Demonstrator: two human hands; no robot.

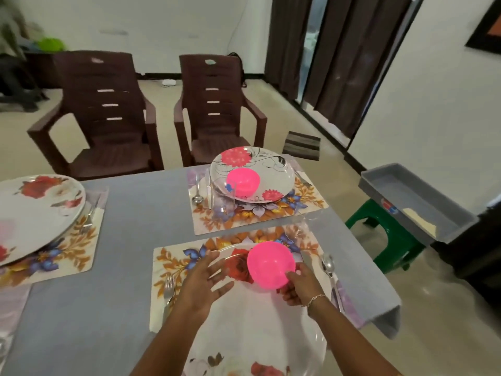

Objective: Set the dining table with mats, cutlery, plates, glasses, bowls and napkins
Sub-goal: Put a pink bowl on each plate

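My right hand (299,287) grips the rim of a pink bowl (268,263) just above the near white floral plate (257,327), which lies on a floral mat (173,270). My left hand (202,282) hovers open beside the bowl, fingers spread. A fork (168,289) lies left of this plate, a spoon (328,264) and knife to its right. The far setting has a plate (273,172) holding another pink bowl (244,181), a clear glass (223,202), a spoon (197,189) and a knife. A third plate (35,213) sits on a mat at the left.
The table wears a grey cloth (127,240). Two brown plastic chairs (108,112) stand at its far side. A grey tray (414,202) rests on a green stool (390,240) to the right of the table. Dark curtains hang at the back right.
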